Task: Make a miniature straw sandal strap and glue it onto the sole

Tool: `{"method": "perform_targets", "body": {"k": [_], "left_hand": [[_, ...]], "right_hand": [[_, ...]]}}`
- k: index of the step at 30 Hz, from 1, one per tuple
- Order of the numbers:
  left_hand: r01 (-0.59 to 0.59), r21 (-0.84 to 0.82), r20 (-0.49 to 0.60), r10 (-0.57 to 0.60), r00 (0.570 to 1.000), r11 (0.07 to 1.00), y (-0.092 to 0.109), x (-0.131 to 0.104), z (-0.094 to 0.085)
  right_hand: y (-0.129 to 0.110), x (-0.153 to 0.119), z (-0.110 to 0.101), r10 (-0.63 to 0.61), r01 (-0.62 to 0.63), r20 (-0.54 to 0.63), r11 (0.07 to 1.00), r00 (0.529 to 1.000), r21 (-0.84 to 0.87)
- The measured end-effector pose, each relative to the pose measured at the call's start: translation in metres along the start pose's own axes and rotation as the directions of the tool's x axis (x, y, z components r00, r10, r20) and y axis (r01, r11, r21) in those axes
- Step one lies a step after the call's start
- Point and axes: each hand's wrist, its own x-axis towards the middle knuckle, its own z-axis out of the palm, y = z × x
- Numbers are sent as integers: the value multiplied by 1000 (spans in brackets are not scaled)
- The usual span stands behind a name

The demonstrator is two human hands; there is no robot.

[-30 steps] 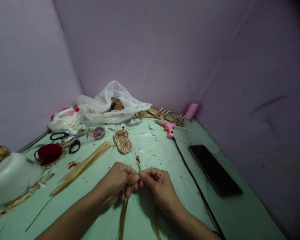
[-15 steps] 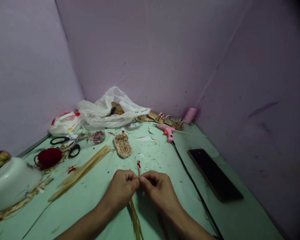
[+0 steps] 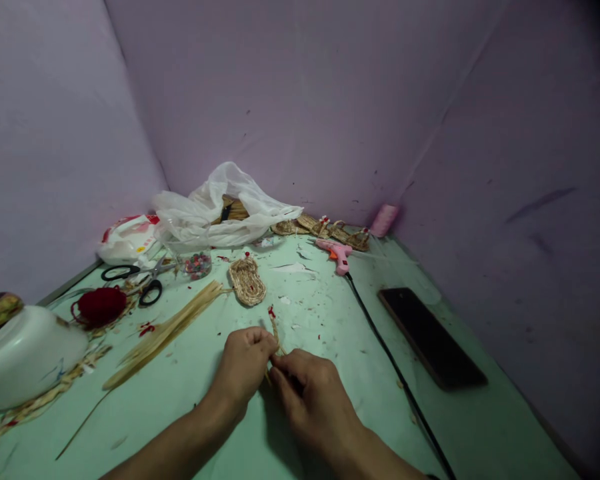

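Between my hands, a thin straw-coloured braid (image 3: pixel 275 327) tied with red thread at its far end rises from the fingertips. My left hand (image 3: pixel 247 363) is closed, pinching the braid between thumb and fingers. Just right of it and slightly lower, my right hand (image 3: pixel 313 393) is closed too, its thumb and forefinger pinched on the braid's strands. Most of the strand ends are hidden by the hands. Beyond them lies a small woven sole (image 3: pixel 247 281) with a red pin at its top. A bundle of dried fibre strips (image 3: pixel 167 333) lies to the left.
On the green table (image 3: pixel 360 373) are a pink glue gun (image 3: pixel 341 257) with a black cord, a phone (image 3: pixel 430 337), scissors (image 3: pixel 151 293), red yarn (image 3: pixel 100 307), a bead container (image 3: pixel 198 265) and a white pot (image 3: pixel 27 360). A plastic bag (image 3: pixel 200 217) and pink spool (image 3: pixel 384 220) stand behind.
My right hand has shifted lower and turned, while my left has risen slightly. The braid's tip leans more to the left, and the loose strips below the hands no longer show.
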Motion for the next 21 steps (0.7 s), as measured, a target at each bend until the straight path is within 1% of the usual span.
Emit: {"method": "perform_targets", "body": {"k": [1, 3, 5, 7, 8, 9, 10, 11, 12, 13, 14, 15, 18, 21], "left_hand": [[-30, 24, -1, 30, 1000, 999, -1, 1, -1], [-96, 89, 5, 96, 995, 991, -1, 2, -2], [-155, 164, 23, 154, 988, 974, -2, 3, -4], [-190, 216, 50, 184, 982, 958, -1, 2, -5], [-201, 228, 70, 190, 979, 953, -1, 1, -5], [-202, 228, 95, 185, 978, 952, 0, 0, -5], [-197, 221, 125, 172, 977, 955, 0, -2, -4], [-190, 214, 151, 159, 976, 958, 1, -3, -4], [-186, 213, 176, 149, 973, 959, 2, -4, -4], [-184, 219, 197, 142, 970, 958, 2, -5, -4], [-187, 233, 212, 138, 968, 954, 3, -6, -4], [-194, 251, 220, 139, 966, 948, 4, -6, -4], [-189, 272, 247, 122, 961, 943, 7, -4, -6], [-123, 258, 215, 67, 974, 958, 12, -1, -8]], "right_hand": [[-1, 0, -1, -9, 9, 16, 1000, 1000, 18], [-1, 1, -5, 29, -33, 39, 995, 999, 91], [0, 4, -10, 132, -124, -35, 975, 991, 182], [2, 8, -13, 269, -208, -150, 920, 951, 332], [4, 11, -14, 338, -241, -155, 864, 928, 442], [6, 14, -14, 405, -283, -103, 777, 908, 562], [7, 16, -13, 451, -340, 6, 664, 893, 666], [9, 18, -13, 474, -408, 125, 560, 872, 722], [10, 19, -13, 481, -471, 225, 487, 848, 736], [11, 20, -13, 483, -518, 287, 456, 827, 724], [11, 21, -13, 487, -546, 315, 460, 814, 700], [12, 21, -13, 492, -556, 315, 485, 812, 675], [14, 21, -15, 486, -514, 243, 565, 840, 646], [15, 22, -14, 498, -484, 175, 602, 849, 635]]}}
